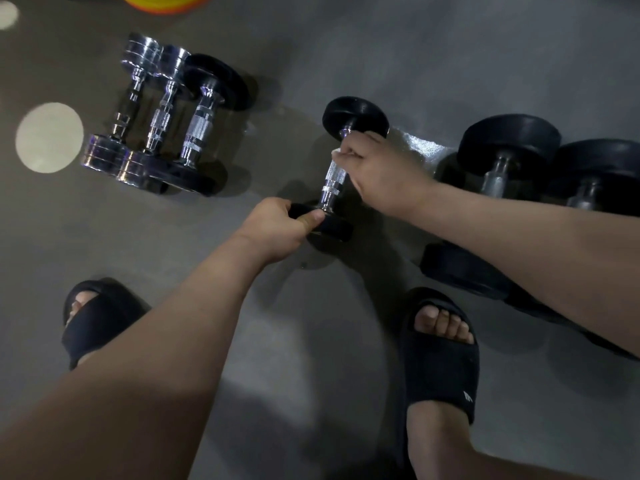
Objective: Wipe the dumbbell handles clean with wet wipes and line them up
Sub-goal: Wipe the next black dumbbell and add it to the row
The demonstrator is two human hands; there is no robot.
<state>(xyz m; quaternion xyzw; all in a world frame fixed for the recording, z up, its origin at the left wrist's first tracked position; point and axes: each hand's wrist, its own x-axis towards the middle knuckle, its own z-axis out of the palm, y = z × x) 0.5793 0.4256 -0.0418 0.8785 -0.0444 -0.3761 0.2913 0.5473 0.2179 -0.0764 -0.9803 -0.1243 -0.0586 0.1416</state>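
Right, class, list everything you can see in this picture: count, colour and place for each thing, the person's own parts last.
chrome dumbbells: two, silver, upper left, side by side
row dumbbell: one, black ends, beside the chrome pair
held dumbbell: one, black ends, chrome handle, centre
large dumbbells: two, black, right
wet wipe: one, white, on the held handle
round object: one, yellow-orange, top edge
slippers: two, black, bottom
left hand: grips held dumbbell's near end
right hand: holds the wipe
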